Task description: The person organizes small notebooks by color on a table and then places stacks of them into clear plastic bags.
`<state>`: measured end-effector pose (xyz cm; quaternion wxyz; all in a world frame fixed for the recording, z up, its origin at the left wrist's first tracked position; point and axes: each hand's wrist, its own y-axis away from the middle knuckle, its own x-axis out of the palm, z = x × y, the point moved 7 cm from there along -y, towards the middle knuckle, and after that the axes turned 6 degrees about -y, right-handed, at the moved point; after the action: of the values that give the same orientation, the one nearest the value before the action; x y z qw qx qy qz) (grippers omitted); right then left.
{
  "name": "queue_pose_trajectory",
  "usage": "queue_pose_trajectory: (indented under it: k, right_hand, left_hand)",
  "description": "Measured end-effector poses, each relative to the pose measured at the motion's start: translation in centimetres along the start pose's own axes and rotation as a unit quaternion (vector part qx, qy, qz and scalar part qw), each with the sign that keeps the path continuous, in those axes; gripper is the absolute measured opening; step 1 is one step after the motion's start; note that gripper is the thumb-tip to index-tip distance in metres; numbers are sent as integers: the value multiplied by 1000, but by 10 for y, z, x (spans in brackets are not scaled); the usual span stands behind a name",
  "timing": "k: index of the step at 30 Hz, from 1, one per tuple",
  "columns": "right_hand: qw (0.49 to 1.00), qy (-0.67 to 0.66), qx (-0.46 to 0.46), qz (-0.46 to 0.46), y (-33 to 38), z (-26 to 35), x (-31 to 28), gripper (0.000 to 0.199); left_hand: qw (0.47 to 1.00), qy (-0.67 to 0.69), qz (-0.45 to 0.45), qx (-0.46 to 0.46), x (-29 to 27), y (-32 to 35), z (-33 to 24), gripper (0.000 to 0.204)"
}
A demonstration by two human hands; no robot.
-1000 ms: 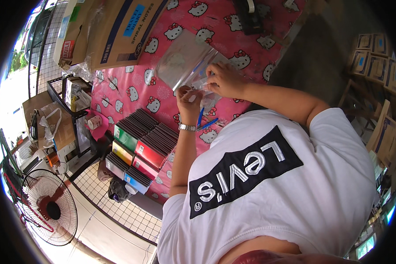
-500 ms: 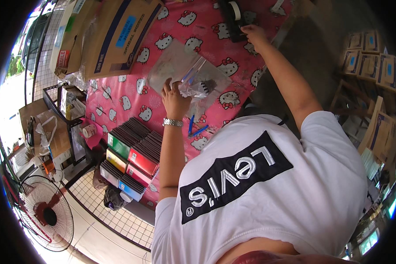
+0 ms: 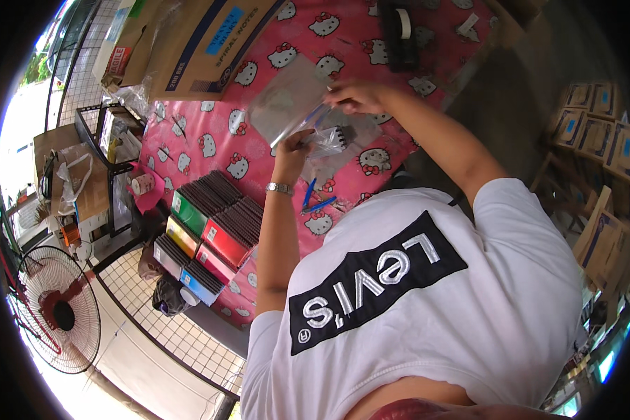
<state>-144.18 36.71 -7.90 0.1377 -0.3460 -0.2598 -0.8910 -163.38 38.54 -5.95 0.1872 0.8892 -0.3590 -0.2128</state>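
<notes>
My left hand (image 3: 295, 148), with a metal watch on its wrist, grips the lower edge of a clear plastic bag (image 3: 287, 98) held over the pink patterned tablecloth (image 3: 203, 140). At the bag's upper right corner, the fingers of my right hand (image 3: 357, 94) are pinched together. A blue pen (image 3: 313, 116) lies along the bag's edge between both hands. Just below my right hand sits a small clear packet of dark clips (image 3: 332, 138).
A black tape dispenser (image 3: 399, 31) stands at the far edge. A large cardboard box (image 3: 196, 49) lies at the back left. Stacks of coloured notebooks (image 3: 210, 231) and two blue pens (image 3: 318, 203) are near me. A floor fan (image 3: 52, 315) stands left, small boxes (image 3: 602, 133) right.
My right hand reached out to the tape dispenser half a second ago and has come back to the bag's corner. My left hand has kept hold of the bag.
</notes>
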Motion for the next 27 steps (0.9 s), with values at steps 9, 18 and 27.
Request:
queue_pose_trajectory:
  k: [9, 18, 27]
  right_hand:
    - [591, 793, 28, 149, -65, 30, 66, 62]
    - [853, 470, -184, -134, -5, -69, -57, 37]
    - [861, 325, -321, -226, 110, 37, 35, 68]
  left_hand:
    - [999, 8, 32, -14, 2, -3, 0, 33]
    - [937, -212, -155, 231, 20, 21, -20, 49]
    - [954, -88, -74, 277, 33, 33, -87, 46]
